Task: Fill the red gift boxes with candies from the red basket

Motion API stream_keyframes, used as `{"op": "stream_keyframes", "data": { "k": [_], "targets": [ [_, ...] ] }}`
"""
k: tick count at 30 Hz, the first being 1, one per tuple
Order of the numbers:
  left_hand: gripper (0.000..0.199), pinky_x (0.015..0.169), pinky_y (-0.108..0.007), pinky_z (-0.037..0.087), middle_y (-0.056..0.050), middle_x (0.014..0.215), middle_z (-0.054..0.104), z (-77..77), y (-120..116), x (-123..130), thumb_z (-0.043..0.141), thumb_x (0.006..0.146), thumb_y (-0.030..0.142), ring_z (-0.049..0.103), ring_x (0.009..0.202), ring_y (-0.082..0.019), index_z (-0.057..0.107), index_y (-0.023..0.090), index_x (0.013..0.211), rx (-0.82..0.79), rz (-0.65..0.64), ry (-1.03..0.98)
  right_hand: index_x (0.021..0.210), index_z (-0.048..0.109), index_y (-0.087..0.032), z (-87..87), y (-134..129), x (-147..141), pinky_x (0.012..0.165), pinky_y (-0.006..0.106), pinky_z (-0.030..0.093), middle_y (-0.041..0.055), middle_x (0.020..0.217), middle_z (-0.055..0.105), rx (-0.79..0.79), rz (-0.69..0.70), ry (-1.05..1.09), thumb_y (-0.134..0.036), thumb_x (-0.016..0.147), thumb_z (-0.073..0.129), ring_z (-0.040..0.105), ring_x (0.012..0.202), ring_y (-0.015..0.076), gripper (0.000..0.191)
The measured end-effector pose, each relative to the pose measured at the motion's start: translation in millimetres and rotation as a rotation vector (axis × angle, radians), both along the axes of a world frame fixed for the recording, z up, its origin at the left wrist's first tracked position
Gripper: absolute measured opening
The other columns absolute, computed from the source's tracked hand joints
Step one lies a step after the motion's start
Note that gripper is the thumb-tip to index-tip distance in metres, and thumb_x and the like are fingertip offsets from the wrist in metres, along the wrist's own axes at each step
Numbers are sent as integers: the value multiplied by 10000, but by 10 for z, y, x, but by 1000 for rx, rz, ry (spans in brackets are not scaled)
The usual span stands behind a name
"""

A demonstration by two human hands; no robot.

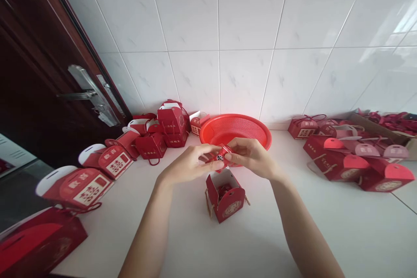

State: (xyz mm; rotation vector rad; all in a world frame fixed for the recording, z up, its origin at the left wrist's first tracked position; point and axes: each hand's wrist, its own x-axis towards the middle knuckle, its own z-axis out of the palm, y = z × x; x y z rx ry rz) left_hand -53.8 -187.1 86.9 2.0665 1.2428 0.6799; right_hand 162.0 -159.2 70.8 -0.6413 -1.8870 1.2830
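Note:
Between my two hands is a small shiny red wrapped packet [223, 153] with dark characters, perhaps a candy. My left hand [193, 161] pinches its left side, and my right hand [250, 156] has thumb and fingers closed on its right side. Just below stands an open red gift box [230, 205] with rope handles at its sides. Some shiny red items [224, 190] lie inside it, too small to make out. Behind my hands, a red plastic basket [235, 122] with a mesh wall rests on the white tabletop [195, 243]; its bottom is partly hidden.
Several red gift boxes [109, 160] line the left side, some stacked [172, 124] near the wall. More boxes [342, 165] stand at the right, beside a cardboard carton [374, 124] of red pieces. A tiled wall [247, 78] closes the back, and a dark door [39, 43] is at left.

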Motion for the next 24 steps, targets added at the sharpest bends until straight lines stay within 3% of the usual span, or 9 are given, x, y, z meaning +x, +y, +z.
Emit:
{"op": "stream_keyframes", "data": {
  "k": [2, 5, 9, 11, 14, 20, 24],
  "targets": [
    [497, 869, -314, 512, -41, 1133, 693, -38, 10, -58, 640, 813, 584, 638, 1003, -225, 686, 262, 1188, -21, -10, 69, 857, 672, -179, -2, 9, 26, 703, 311, 537, 25, 816, 677, 73, -27, -73, -388, 874, 653, 643, 760, 168, 211],
    [439, 807, -268, 501, -37, 1150, 672, -114, 33, -121, 615, 816, 607, 634, 993, -219, 731, 282, 1086, -85, -29, 186, 834, 679, -194, -15, 8, 36, 694, 307, 522, 13, 798, 679, 171, -58, -210, -317, 874, 638, 625, 734, 159, 135],
    [357, 661, -256, 460, -28, 910, 695, -185, 60, -107, 617, 793, 560, 637, 782, -201, 741, 225, 786, -188, -59, 289, 840, 673, -200, -29, -10, 1, 660, 281, 492, 17, 817, 684, 211, -21, -361, -227, 867, 619, 627, 737, 158, 66],
    [282, 609, -256, 430, -16, 814, 686, -189, 63, -80, 645, 755, 485, 622, 703, -190, 726, 214, 746, -236, -53, 333, 845, 671, -197, -26, -19, -21, 653, 271, 471, 21, 830, 684, 252, -5, -426, -191, 873, 605, 624, 744, 156, 72],
    [219, 573, -245, 404, 3, 754, 678, -168, 50, -60, 658, 687, 345, 617, 672, -181, 742, 216, 843, -282, -72, 364, 889, 681, -199, -19, -28, -33, 652, 269, 437, 27, 839, 693, 343, 35, -549, -144, 892, 573, 613, 751, 161, 121],
    [508, 623, -230, 431, -5, 911, 713, -98, 0, -74, 615, 609, 196, 651, 812, -204, 719, 237, 1104, -212, -109, 339, 924, 690, -237, -24, -85, -3, 617, 270, 367, 20, 793, 682, 415, 12, -783, -163, 909, 552, 594, 749, 184, 157],
    [550, 670, -232, 455, -13, 1003, 710, -57, -10, -53, 595, 610, 175, 649, 857, -202, 705, 244, 1145, -171, -150, 322, 924, 682, -231, 3, -145, -32, 587, 270, 321, 15, 766, 670, 431, -8, -824, -205, 925, 547, 574, 742, 183, 137]
  ]
}}
